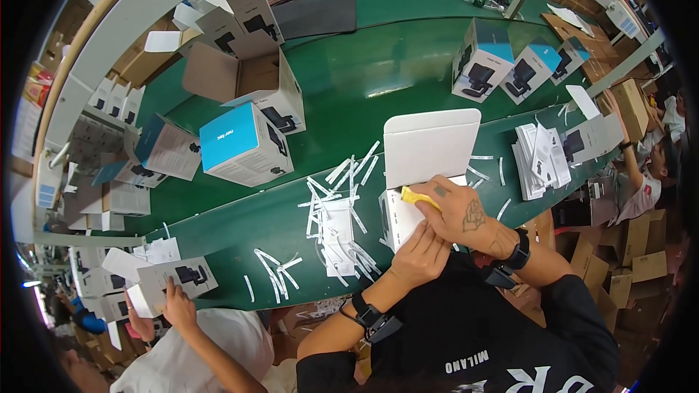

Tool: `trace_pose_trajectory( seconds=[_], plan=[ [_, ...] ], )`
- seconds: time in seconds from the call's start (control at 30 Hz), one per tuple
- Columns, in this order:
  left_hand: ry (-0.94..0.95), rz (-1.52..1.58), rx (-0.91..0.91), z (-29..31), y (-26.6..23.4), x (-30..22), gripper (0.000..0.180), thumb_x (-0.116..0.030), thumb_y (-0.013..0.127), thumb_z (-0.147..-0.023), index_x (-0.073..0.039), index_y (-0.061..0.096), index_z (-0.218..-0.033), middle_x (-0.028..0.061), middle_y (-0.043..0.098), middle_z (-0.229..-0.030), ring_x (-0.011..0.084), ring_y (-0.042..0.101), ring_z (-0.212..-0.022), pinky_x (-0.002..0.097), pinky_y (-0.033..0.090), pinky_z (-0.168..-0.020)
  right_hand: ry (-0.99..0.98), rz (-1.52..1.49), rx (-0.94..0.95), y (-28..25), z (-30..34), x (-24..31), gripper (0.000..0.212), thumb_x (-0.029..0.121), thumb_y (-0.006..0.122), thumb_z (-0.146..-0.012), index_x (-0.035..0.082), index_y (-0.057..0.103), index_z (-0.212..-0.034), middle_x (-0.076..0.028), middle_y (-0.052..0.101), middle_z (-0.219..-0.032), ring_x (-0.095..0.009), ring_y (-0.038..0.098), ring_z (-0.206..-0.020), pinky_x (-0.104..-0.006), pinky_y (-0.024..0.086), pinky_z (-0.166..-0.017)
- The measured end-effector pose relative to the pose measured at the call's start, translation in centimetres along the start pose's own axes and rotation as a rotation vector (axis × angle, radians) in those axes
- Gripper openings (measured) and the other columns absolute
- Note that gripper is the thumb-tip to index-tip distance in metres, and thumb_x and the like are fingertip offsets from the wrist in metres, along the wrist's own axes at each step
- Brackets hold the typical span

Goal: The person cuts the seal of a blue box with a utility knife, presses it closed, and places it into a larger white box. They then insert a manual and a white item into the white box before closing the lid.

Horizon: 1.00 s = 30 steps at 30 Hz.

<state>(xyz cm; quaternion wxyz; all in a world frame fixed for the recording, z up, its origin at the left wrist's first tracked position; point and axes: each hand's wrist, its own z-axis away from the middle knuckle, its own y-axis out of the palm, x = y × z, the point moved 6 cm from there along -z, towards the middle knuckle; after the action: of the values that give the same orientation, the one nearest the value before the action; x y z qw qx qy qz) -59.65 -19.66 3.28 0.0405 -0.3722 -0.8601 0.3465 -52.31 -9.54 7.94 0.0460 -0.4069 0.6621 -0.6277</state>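
A white carton point(397, 221) stands in front of me, its wide lid flap point(431, 147) raised at the far side. My right hand point(462, 211) is over the carton's opening, its fingers closed around a small yellow object point(419, 196) whose kind I cannot make out. Just below it, my left hand point(422, 255) touches the carton's near side beside the right hand. Its fingers are pressed together, and whatever they pinch is hidden. Both hands cover most of the opening.
White paper strips point(313, 211) lie scattered left of the carton around a white sheet point(338, 236). Stacked leaflets point(535, 164) lie to the right. Blue-topped cartons point(229, 138) stand on the green conveyor point(378, 65). At left, a co-worker's hands point(178, 306) handle another carton point(175, 284).
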Motion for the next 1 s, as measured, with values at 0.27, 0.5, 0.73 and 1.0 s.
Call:
trace_pose_trajectory(
  seconds=[0.27, 0.5, 0.73, 1.0],
  plan=[
    [-0.047, 0.032, 0.139, 2.3, 0.2, 0.2, 0.018, -0.013, 0.078, -0.085, -0.001, 0.078, -0.097, 0.0127, 0.076, -0.095, 0.0279, 0.075, -0.092, 0.0399, 0.06, -0.089, -0.116, -0.184, 0.347, 2.1, 0.1, 2.6, 0.021, 0.021, 0.067, -0.097, 0.01, 0.071, -0.114, -0.013, 0.073, -0.098, -0.032, 0.073, -0.08, -0.0448, 0.058, -0.067],
    [-0.007, 0.008, 0.042, 2.0, -0.2, 0.3, 0.031, -0.014, 0.065, -0.089, 0.007, 0.075, -0.109, 0.0192, 0.075, -0.11, 0.0338, 0.073, -0.108, 0.0445, 0.055, -0.105, -0.124, -0.137, 0.092, 2.9, -3.4, 2.8, 0.02, 0.022, 0.071, -0.093, 0.006, 0.071, -0.105, -0.014, 0.074, -0.092, -0.034, 0.073, -0.082, -0.0434, 0.058, -0.07],
    [-0.01, 0.025, 0.041, 2.2, -1.2, 0.6, 0.031, -0.013, 0.065, -0.089, 0.007, 0.074, -0.11, 0.0207, 0.075, -0.114, 0.0346, 0.072, -0.111, 0.0453, 0.054, -0.107, -0.183, -0.056, 0.11, 3.7, -3.7, 3.2, 0.021, 0.024, 0.073, -0.089, 0.004, 0.071, -0.092, -0.014, 0.072, -0.083, -0.036, 0.071, -0.076, -0.0454, 0.057, -0.068],
    [0.003, 0.023, 0.048, 3.1, -1.2, 0.5, 0.03, -0.014, 0.064, -0.093, 0.006, 0.074, -0.111, 0.0212, 0.074, -0.115, 0.0344, 0.071, -0.113, 0.0446, 0.053, -0.108, -0.201, -0.043, 0.127, 3.5, -4.3, 4.8, 0.022, 0.022, 0.075, -0.081, 0.003, 0.068, -0.089, -0.015, 0.07, -0.079, -0.036, 0.07, -0.069, -0.0446, 0.056, -0.064]
  ],
)
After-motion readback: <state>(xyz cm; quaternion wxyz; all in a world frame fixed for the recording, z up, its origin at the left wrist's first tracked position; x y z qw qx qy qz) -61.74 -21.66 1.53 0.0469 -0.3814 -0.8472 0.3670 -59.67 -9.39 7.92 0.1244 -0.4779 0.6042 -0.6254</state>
